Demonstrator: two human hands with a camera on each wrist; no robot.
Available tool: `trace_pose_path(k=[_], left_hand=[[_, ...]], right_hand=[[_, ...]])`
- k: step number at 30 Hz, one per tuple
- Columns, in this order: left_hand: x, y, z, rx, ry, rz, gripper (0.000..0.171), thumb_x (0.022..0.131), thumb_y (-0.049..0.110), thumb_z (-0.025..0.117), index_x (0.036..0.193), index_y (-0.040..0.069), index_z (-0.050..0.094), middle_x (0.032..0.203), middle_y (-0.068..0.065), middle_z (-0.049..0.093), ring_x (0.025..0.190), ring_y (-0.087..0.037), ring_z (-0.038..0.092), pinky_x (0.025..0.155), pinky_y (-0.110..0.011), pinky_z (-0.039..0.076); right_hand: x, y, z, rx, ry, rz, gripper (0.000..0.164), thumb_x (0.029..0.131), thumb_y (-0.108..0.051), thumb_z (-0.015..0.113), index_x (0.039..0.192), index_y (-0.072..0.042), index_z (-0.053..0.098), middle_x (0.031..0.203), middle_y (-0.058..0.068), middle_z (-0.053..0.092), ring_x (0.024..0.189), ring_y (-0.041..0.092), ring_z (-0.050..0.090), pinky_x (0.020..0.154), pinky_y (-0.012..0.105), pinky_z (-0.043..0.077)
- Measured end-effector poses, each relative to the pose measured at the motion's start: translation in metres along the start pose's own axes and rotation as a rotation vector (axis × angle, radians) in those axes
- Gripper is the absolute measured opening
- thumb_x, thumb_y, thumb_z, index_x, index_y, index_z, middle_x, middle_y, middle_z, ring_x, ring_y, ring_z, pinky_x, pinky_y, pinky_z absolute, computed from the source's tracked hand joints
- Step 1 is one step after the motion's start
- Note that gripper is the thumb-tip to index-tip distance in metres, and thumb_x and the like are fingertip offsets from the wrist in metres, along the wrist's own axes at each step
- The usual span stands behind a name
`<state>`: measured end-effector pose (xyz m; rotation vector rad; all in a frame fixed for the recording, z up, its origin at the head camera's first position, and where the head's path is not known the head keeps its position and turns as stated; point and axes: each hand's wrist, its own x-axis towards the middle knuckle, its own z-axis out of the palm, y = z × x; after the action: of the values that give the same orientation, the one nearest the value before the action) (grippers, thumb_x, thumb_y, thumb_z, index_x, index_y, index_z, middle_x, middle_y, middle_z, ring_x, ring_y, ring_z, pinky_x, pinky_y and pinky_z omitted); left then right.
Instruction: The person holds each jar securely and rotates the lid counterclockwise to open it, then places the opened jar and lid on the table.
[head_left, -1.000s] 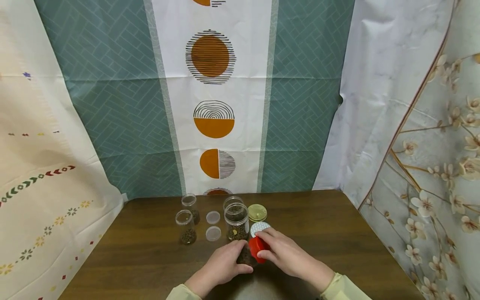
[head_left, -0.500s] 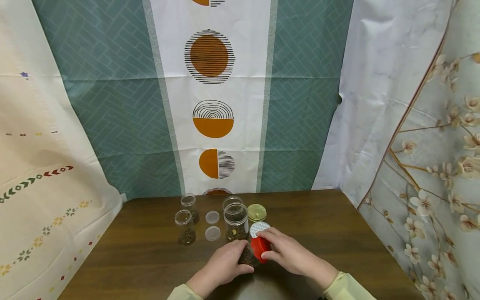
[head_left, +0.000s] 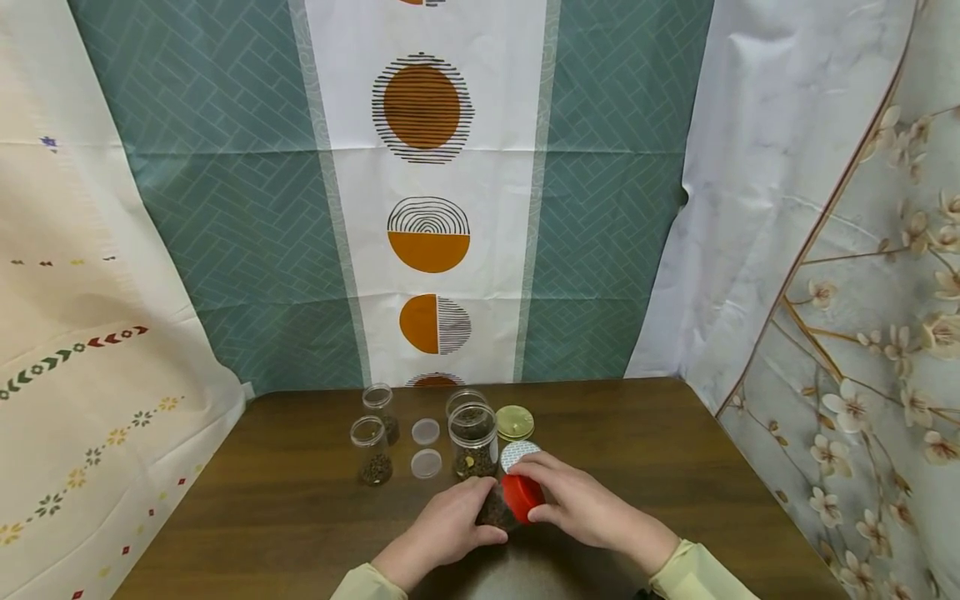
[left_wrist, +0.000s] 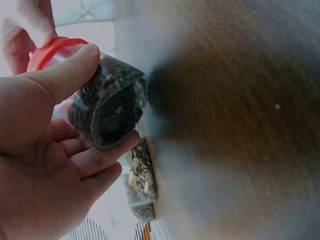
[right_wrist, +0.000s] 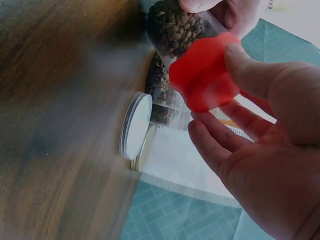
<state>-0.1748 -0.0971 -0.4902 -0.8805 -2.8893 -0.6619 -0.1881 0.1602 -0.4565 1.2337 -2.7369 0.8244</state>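
My left hand (head_left: pixel 446 521) grips a clear jar (left_wrist: pixel 112 107) of dark bean-like pieces, thumb on one side and fingers on the other. The jar is tilted, its mouth end toward my right hand (head_left: pixel 585 507). A red scalloped lid (right_wrist: pixel 205 72) sits at that mouth end, with the thumb and fingers of my right hand holding its edge. In the head view my left hand covers part of the jar (head_left: pixel 495 507). Just beyond my hands stands a larger open jar (head_left: pixel 474 450) of brown pieces. Beside it lies a lid with a printed white inner face (head_left: pixel 517 454).
A second larger jar (head_left: pixel 463 401) stands behind the first, with a gold lid (head_left: pixel 515 421) to its right. Two smaller open jars (head_left: pixel 371 450) stand farther left. Two translucent discs (head_left: pixel 426 463) lie between the groups on the brown wooden table (head_left: pixel 637 442).
My right hand and the red lid have shifted slightly right, and the lid's angle has changed. My left hand keeps its grip on the jar in nearly the same place.
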Motion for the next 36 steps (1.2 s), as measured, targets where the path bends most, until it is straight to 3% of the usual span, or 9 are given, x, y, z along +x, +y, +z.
trace_pose_path(k=[3, 6, 12, 16, 19, 23, 31, 36], left_hand=[[-0.0004, -0.0003, 0.0005, -0.001, 0.002, 0.000, 0.064, 0.091, 0.042, 0.093, 0.136, 0.006, 0.066, 0.122, -0.005, 0.072, 0.113, -0.024, 0.071, 0.091, -0.045, 0.060], [-0.0006, -0.0006, 0.0006, -0.004, 0.005, -0.005, 0.065, 0.092, 0.043, 0.092, 0.137, 0.005, 0.065, 0.122, -0.005, 0.072, 0.114, -0.024, 0.071, 0.091, -0.045, 0.060], [-0.0011, -0.0005, 0.0006, -0.005, 0.004, -0.005, 0.065, 0.092, 0.043, 0.092, 0.138, 0.005, 0.065, 0.124, -0.006, 0.072, 0.115, -0.025, 0.071, 0.092, -0.045, 0.060], [-0.0011, -0.0005, 0.0013, -0.003, 0.007, -0.006, 0.065, 0.092, 0.043, 0.092, 0.137, 0.005, 0.065, 0.123, -0.006, 0.072, 0.114, -0.024, 0.070, 0.093, -0.045, 0.060], [-0.0007, -0.0003, 0.0011, -0.007, 0.006, -0.009, 0.064, 0.092, 0.042, 0.092, 0.137, 0.005, 0.065, 0.122, -0.005, 0.072, 0.113, -0.023, 0.070, 0.092, -0.044, 0.060], [-0.0002, -0.0001, 0.0008, -0.014, -0.001, -0.011, 0.063, 0.092, 0.042, 0.092, 0.136, 0.006, 0.065, 0.120, -0.004, 0.071, 0.112, -0.022, 0.070, 0.091, -0.044, 0.060], [-0.0002, 0.0007, 0.0007, -0.007, -0.004, -0.015, 0.065, 0.092, 0.042, 0.092, 0.138, 0.004, 0.065, 0.122, -0.006, 0.072, 0.113, -0.024, 0.071, 0.091, -0.045, 0.060], [-0.0007, 0.0008, 0.0005, -0.004, 0.000, -0.017, 0.066, 0.092, 0.041, 0.092, 0.138, 0.003, 0.065, 0.125, -0.009, 0.072, 0.115, -0.026, 0.071, 0.092, -0.046, 0.060]], right_hand=[[0.0002, 0.0000, 0.0006, 0.019, 0.002, -0.022, 0.059, 0.095, -0.007, 0.087, 0.148, -0.019, 0.064, 0.151, -0.004, 0.058, 0.131, 0.016, 0.063, 0.107, 0.041, 0.056], [0.0006, 0.0008, 0.0020, 0.037, 0.010, -0.039, 0.059, 0.094, -0.006, 0.088, 0.147, -0.019, 0.064, 0.151, -0.005, 0.057, 0.133, 0.017, 0.062, 0.109, 0.040, 0.055], [0.0005, 0.0015, 0.0054, 0.021, 0.050, 0.067, 0.061, 0.103, -0.043, 0.079, 0.155, -0.018, 0.061, 0.150, -0.002, 0.058, 0.130, 0.023, 0.065, 0.104, 0.048, 0.057], [0.0028, 0.0007, 0.0058, -0.041, 0.100, 0.168, 0.065, 0.103, -0.059, 0.072, 0.153, -0.016, 0.064, 0.131, 0.000, 0.066, 0.107, 0.023, 0.072, 0.090, 0.047, 0.061], [0.0034, -0.0012, 0.0054, -0.059, 0.091, 0.215, 0.063, 0.103, -0.059, 0.073, 0.148, -0.015, 0.068, 0.118, -0.001, 0.067, 0.093, 0.021, 0.071, 0.081, 0.045, 0.060], [0.0027, -0.0031, 0.0048, -0.067, 0.063, 0.226, 0.062, 0.103, -0.057, 0.074, 0.145, -0.013, 0.069, 0.116, -0.001, 0.068, 0.090, 0.018, 0.070, 0.079, 0.045, 0.059], [0.0015, -0.0026, 0.0035, -0.055, 0.054, 0.174, 0.059, 0.103, -0.052, 0.076, 0.147, -0.012, 0.068, 0.112, -0.005, 0.064, 0.084, 0.011, 0.063, 0.073, 0.037, 0.055], [0.0011, -0.0009, 0.0029, -0.035, 0.047, 0.136, 0.059, 0.104, -0.048, 0.076, 0.149, -0.012, 0.066, 0.115, -0.005, 0.063, 0.087, 0.013, 0.064, 0.075, 0.035, 0.055]])
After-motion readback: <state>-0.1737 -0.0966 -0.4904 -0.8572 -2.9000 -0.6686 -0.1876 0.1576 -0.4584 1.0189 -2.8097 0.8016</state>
